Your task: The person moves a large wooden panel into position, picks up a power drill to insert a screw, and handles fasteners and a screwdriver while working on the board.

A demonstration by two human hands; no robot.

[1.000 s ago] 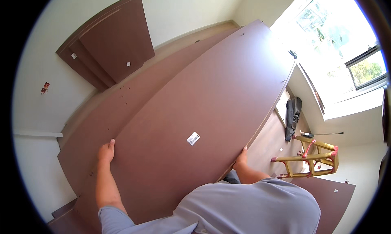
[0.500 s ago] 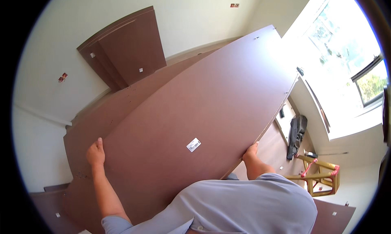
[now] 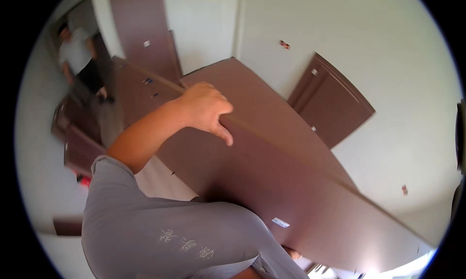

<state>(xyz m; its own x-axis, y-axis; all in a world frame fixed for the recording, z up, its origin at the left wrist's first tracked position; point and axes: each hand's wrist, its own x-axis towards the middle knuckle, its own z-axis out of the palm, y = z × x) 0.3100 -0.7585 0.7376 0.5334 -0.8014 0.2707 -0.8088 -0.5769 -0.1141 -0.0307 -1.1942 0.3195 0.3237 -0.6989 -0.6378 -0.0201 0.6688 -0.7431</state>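
A large brown furniture panel (image 3: pixel 242 167) stands tilted on its edge before me, a white label (image 3: pixel 280 222) low on its near face. My left hand (image 3: pixel 206 109) is closed over its upper edge, thumb on the near face and fingers out of sight behind. Only a small part of my right hand (image 3: pixel 292 253) shows, at the panel's lower edge beyond my shirt; most of its fingers are hidden. Right behind the held panel lies another wide brown panel (image 3: pixel 257 99).
Smaller brown boards (image 3: pixel 335 99) lean on the wall at right. A tall brown board (image 3: pixel 141 31) stands at the back. At far left a person (image 3: pixel 80 55) in a light shirt stands near more brown pieces (image 3: pixel 80 148). A red object (image 3: pixel 83 180) is by them.
My view has swung left, bringing the person and the tall board into sight; the window has mostly left it. The panel now stands more on edge, my left hand on top of it.
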